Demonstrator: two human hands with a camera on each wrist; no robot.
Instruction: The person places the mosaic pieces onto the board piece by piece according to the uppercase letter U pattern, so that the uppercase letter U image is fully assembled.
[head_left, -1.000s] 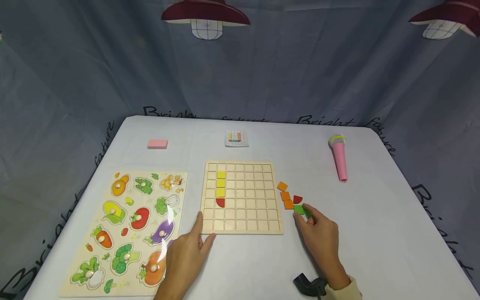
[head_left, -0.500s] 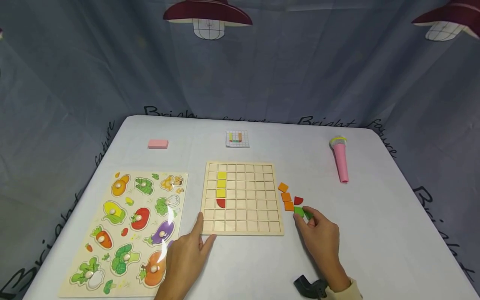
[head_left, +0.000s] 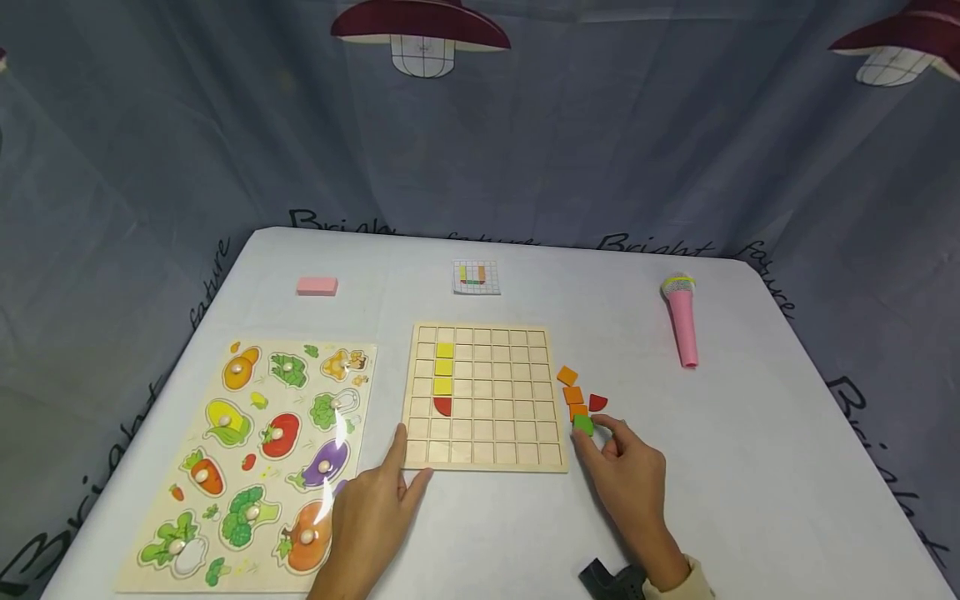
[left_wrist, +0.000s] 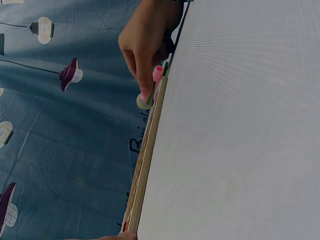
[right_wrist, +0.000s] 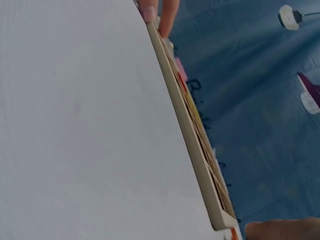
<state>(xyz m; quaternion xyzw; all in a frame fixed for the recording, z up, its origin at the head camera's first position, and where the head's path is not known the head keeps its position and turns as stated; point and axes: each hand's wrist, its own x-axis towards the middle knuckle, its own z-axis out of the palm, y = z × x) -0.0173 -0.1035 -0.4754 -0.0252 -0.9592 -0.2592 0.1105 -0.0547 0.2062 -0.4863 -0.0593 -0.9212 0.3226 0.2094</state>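
My left hand (head_left: 375, 508) rests at the lower left corner of the wooden grid board (head_left: 495, 417), index finger along the left edge and thumb at the front edge. Three yellow square tiles (head_left: 444, 368) and a red quarter-round tile (head_left: 442, 407) sit in one column of its cells. Just off the board's right side, my right hand (head_left: 626, 475) pinches a green square tile (head_left: 582, 425) between thumb and index finger, overlapping an orange tile. In the left wrist view, another green piece (left_wrist: 165, 67) shows near the board's far end.
Several orange tiles (head_left: 573, 396) and a red tile (head_left: 597, 402) lie right of the board. A patterned card (head_left: 476, 277) stands behind it. A vegetable peg puzzle (head_left: 300, 462) lies left, a pink block (head_left: 317, 287) back left, a pink toy microphone (head_left: 682, 325) back right.
My right hand has shifted left from where two green pieces lay, carrying the green square tile toward the board. The left hand stays at the board's corner.
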